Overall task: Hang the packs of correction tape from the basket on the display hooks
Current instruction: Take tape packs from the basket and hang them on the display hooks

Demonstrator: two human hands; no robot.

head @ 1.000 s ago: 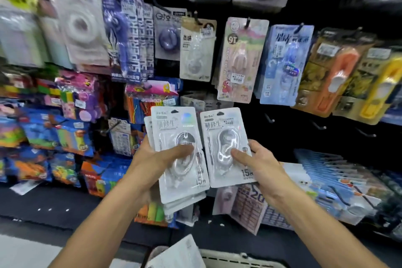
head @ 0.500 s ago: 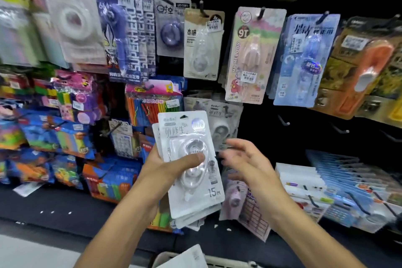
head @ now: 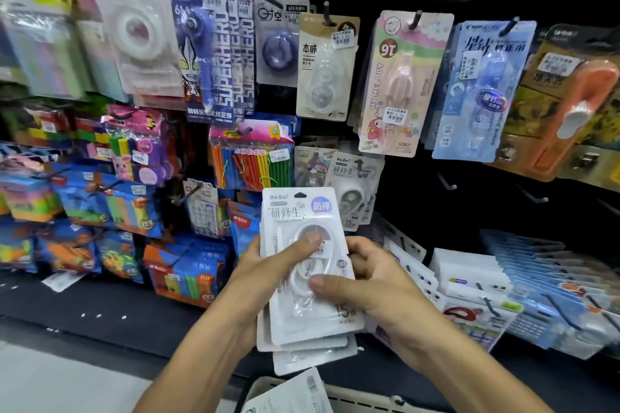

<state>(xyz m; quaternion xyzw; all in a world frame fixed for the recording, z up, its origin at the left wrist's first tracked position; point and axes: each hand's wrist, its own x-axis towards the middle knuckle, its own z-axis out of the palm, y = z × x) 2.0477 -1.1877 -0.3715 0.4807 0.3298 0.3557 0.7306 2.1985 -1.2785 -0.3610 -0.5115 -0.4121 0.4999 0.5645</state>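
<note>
The left hand (head: 265,265) gripped the upright stack of packs (head: 307,278); the right hand (head: 372,282) pinched its top pack, the target hook (head: 360,166) lying directly above.

Lower packs in stack (head: 312,357) mostly covered by top pack, basket (head: 362,394) cut by bottom edge, left shelf goods (head: 40,43) blurred, price stickers (head: 343,39) too small to read
</note>
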